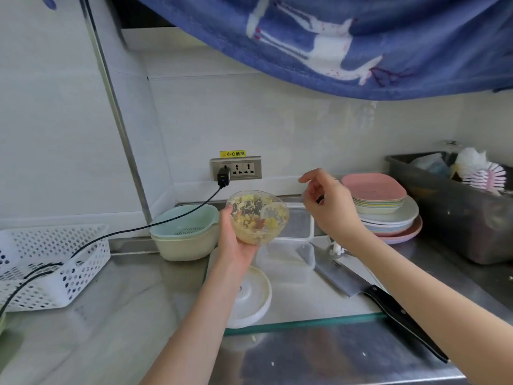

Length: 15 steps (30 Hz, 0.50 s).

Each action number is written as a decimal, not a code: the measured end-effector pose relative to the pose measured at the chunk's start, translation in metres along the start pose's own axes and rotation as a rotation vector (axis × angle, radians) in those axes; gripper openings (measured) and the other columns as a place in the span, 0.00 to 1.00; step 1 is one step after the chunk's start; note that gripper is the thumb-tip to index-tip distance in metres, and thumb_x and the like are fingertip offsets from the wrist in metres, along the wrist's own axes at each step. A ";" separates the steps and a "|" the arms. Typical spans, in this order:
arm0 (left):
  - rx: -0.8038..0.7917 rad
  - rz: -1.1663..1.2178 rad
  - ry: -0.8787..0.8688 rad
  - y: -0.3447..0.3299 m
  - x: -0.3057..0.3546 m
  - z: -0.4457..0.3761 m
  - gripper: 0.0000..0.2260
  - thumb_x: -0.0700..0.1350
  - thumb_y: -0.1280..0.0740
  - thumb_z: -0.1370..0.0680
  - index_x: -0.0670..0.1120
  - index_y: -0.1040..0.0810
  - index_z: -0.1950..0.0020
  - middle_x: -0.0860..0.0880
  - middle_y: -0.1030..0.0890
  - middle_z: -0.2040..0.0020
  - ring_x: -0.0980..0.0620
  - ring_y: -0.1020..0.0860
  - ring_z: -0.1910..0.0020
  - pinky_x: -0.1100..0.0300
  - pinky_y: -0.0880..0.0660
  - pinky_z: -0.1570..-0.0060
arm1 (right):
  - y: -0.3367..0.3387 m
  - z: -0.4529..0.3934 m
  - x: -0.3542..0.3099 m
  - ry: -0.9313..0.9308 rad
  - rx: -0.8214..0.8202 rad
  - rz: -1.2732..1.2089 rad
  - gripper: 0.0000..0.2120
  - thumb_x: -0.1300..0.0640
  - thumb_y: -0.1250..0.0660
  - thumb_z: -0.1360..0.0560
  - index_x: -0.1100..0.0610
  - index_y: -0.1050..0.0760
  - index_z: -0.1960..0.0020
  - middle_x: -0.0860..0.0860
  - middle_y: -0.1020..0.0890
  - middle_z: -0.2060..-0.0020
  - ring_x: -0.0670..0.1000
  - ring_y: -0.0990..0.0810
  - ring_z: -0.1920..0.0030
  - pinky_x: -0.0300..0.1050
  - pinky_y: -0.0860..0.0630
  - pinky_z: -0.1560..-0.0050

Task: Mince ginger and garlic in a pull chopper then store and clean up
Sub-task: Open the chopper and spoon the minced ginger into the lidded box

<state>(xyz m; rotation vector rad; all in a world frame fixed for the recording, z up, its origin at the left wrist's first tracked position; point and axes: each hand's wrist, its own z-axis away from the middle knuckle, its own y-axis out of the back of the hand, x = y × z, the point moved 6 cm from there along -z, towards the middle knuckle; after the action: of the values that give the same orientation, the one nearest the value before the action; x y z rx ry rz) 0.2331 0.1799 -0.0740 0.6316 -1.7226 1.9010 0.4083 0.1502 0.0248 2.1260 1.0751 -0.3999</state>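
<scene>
A yellow sticker [233,153] reads "小心触电"; left grip [236,240] clasps the tilted clear mince-smeared chopper bowl [258,216], right grip [329,202] loosely spread just right.

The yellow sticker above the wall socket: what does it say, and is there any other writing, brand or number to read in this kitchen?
"小心触电": black characters on the yellow sticker, just above the wall socket.
Small mark beside the characters on the sticker: too small to read.
Black plug in the socket: no readable print.
Knife, white lid, plates: no lettering visible.
</scene>
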 end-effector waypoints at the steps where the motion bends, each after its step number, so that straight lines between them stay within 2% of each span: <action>1: 0.010 -0.025 -0.014 0.002 0.004 0.001 0.20 0.57 0.40 0.22 0.44 0.24 0.38 0.40 0.21 0.40 0.41 0.24 0.39 0.45 0.27 0.38 | -0.005 -0.001 -0.010 0.022 -0.020 -0.007 0.12 0.68 0.37 0.27 0.57 0.26 0.47 0.52 0.24 0.61 0.50 0.26 0.63 0.41 0.29 0.60; 4: 0.078 -0.222 -0.048 0.018 0.016 0.005 0.22 0.60 0.40 0.22 0.45 0.23 0.38 0.42 0.18 0.44 0.44 0.20 0.43 0.49 0.22 0.45 | -0.027 -0.002 -0.033 -0.016 -0.053 -0.069 0.15 0.67 0.37 0.26 0.54 0.30 0.42 0.50 0.29 0.52 0.43 0.28 0.62 0.33 0.32 0.60; 6: 0.093 -0.299 -0.093 0.032 0.029 0.006 0.23 0.60 0.41 0.22 0.45 0.23 0.38 0.43 0.17 0.44 0.46 0.19 0.45 0.51 0.21 0.50 | -0.043 -0.004 -0.049 -0.038 -0.067 -0.113 0.16 0.67 0.38 0.25 0.55 0.32 0.40 0.50 0.30 0.51 0.43 0.28 0.61 0.34 0.32 0.59; 8: 0.088 -0.305 -0.090 0.044 0.039 0.011 0.22 0.60 0.43 0.22 0.45 0.21 0.41 0.44 0.16 0.47 0.46 0.18 0.48 0.51 0.21 0.52 | -0.059 -0.007 -0.064 -0.021 -0.096 -0.126 0.16 0.68 0.39 0.25 0.54 0.32 0.40 0.49 0.30 0.51 0.43 0.28 0.61 0.31 0.32 0.61; 10: 0.056 -0.266 -0.017 0.053 0.040 0.016 0.24 0.61 0.44 0.22 0.44 0.20 0.44 0.43 0.15 0.50 0.44 0.18 0.49 0.48 0.22 0.49 | -0.071 -0.009 -0.072 -0.005 -0.120 -0.111 0.15 0.69 0.41 0.24 0.53 0.32 0.42 0.49 0.30 0.51 0.43 0.28 0.61 0.27 0.32 0.61; 12: 0.020 -0.259 0.064 0.059 0.034 0.020 0.28 0.64 0.44 0.23 0.43 0.20 0.40 0.41 0.17 0.46 0.41 0.19 0.45 0.43 0.25 0.40 | -0.081 -0.010 -0.074 -0.002 -0.138 -0.080 0.15 0.69 0.43 0.25 0.52 0.31 0.45 0.50 0.29 0.51 0.44 0.28 0.60 0.26 0.32 0.61; 15: -0.001 -0.332 0.103 0.065 0.023 0.025 0.28 0.65 0.46 0.22 0.45 0.21 0.39 0.42 0.17 0.45 0.44 0.19 0.44 0.45 0.26 0.38 | -0.093 -0.008 -0.071 -0.018 -0.177 -0.046 0.14 0.71 0.44 0.25 0.54 0.30 0.48 0.52 0.27 0.53 0.45 0.28 0.62 0.26 0.33 0.62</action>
<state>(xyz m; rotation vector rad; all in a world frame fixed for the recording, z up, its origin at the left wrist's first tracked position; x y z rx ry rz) 0.1743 0.1507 -0.1064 0.7536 -1.4515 1.6699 0.2912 0.1518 0.0270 1.9411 1.1086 -0.3322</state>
